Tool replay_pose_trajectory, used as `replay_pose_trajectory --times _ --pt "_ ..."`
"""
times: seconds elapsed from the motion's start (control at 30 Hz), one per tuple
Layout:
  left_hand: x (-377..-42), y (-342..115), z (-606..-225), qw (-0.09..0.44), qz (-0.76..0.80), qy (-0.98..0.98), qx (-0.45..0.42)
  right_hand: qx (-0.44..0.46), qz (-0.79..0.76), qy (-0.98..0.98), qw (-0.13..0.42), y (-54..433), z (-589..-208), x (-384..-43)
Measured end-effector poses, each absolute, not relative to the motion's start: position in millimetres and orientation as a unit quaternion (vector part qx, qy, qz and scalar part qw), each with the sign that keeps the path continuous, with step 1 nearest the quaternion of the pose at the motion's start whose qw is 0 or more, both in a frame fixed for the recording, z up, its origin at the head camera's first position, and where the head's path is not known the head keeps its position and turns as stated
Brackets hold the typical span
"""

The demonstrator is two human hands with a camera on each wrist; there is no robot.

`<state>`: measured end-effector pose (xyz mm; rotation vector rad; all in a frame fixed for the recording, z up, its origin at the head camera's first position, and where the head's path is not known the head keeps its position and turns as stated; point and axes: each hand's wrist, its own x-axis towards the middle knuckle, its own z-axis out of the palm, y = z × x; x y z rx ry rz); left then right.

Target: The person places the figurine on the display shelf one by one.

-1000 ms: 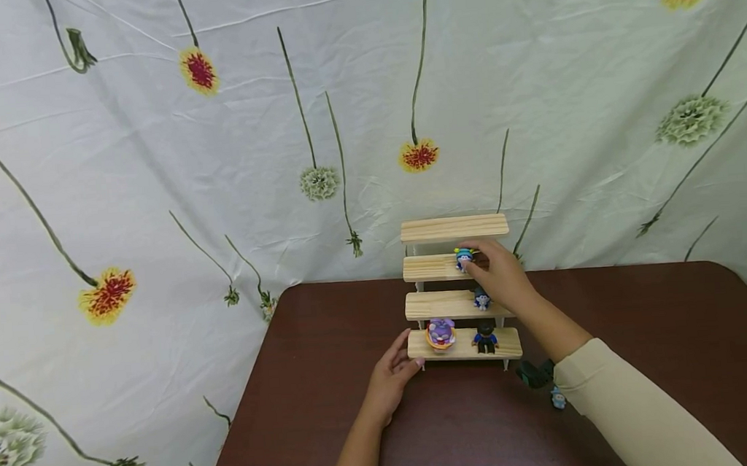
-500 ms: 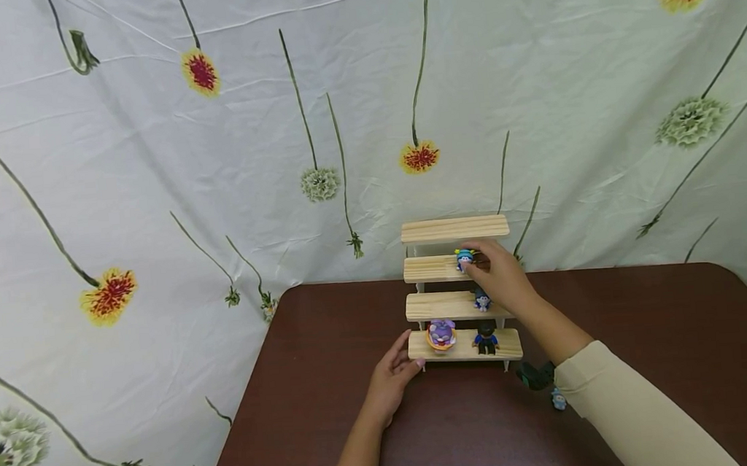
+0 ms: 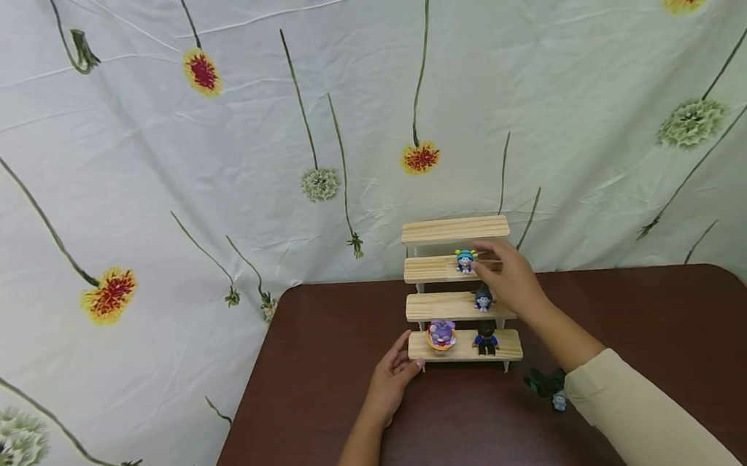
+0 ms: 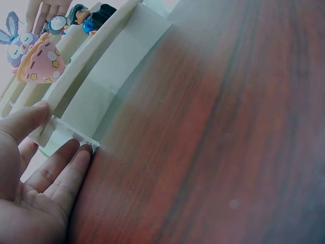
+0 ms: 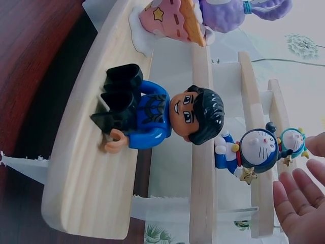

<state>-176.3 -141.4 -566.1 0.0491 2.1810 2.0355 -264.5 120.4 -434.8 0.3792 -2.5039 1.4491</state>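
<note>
Head view: four-step wooden shelf stand [image 3: 455, 229]. Bottom board carries a purple rabbit figurine [image 3: 441, 335] at left and a black-haired figurine [image 3: 486, 341] in blue, seated, at right. Next board up, a dark-capped figurine [image 3: 482, 300] near the right end, below the right hand [image 3: 512, 280]. Third board up holds the teal-capped figurine [image 3: 465, 261], upright, right of the board's middle. Small blue figurine [image 3: 559, 402] on the tabletop, just beside the black wrist device [image 3: 546, 381].

Surface: dark red-brown table [image 3: 307, 399], glossy, with rounded far corners. Behind it, pale cloth [image 3: 243, 163] printed with long-stemmed flowers, faintly creased.

Right arm comes in from lower right, cream sleeve [image 3: 651, 416]; hand beside the teal-capped figurine, thumb and fingers parted, grip released. Fingertip contact: cannot tell. Left hand [image 3: 389, 382] grips the stand's lower left end; left wrist view has thumb at the board's edge, fingers by the clear support [image 4: 76, 133].
</note>
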Motion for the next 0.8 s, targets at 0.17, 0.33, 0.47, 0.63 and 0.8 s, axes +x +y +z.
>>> replay_pose_trajectory --times 0.17,0.33,0.47,0.63,0.8 --pt "-175.9 -141.7 -565.8 0.079 0.681 0.727 0.017 0.130 0.507 -0.843 0.123 125.4 -434.7 -259.8" --pt "-176.0 -141.7 -565.8 0.080 0.678 0.730 0.017 0.124 0.506 -0.844 0.128 131.4 -435.7 -254.2" --pt "-176.1 -141.7 -565.1 0.079 0.678 0.731 0.017 0.121 0.501 -0.846 0.139 135.3 -437.3 -250.3" --pt "-176.7 -141.5 -566.2 0.078 0.677 0.732 0.017 0.116 0.498 -0.846 0.151 141.1 -439.2 -244.1" --pt "-177.7 -141.5 -567.7 0.077 0.677 0.732 0.017 0.104 0.502 -0.845 0.152 144.7 -442.3 -238.5"
